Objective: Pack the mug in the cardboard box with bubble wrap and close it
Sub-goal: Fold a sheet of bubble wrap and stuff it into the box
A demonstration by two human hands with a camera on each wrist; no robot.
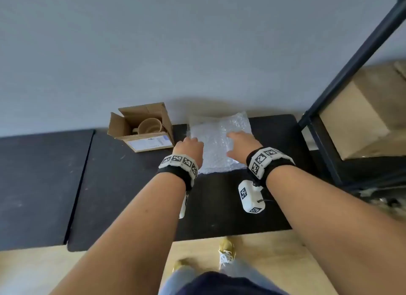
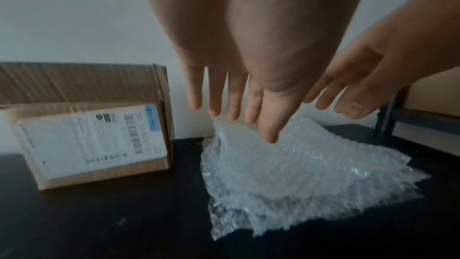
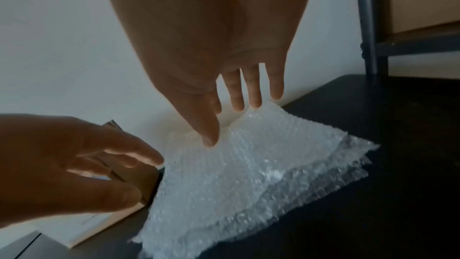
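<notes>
A small cardboard box [image 1: 151, 140] stands open on the black table, against the wall. A beige mug [image 1: 151, 125] sits inside it. To its right lies a folded stack of clear bubble wrap [image 1: 216, 140], also seen in the left wrist view [image 2: 298, 180] and the right wrist view [image 3: 244, 174]. My left hand [image 1: 190, 146] hovers at the wrap's left edge, fingers straight [image 2: 224, 95] and holding nothing. My right hand [image 1: 241, 144] reaches over the wrap's middle, fingers extended [image 3: 248, 90] just above the sheet.
A black metal shelf frame [image 1: 329, 110] stands at the right, with a large cardboard box [image 1: 360, 118] on its shelf. The black table [image 1: 123, 195] joins another table section on the left [image 1: 39, 184]. Wooden floor and my shoes lie below the front edge.
</notes>
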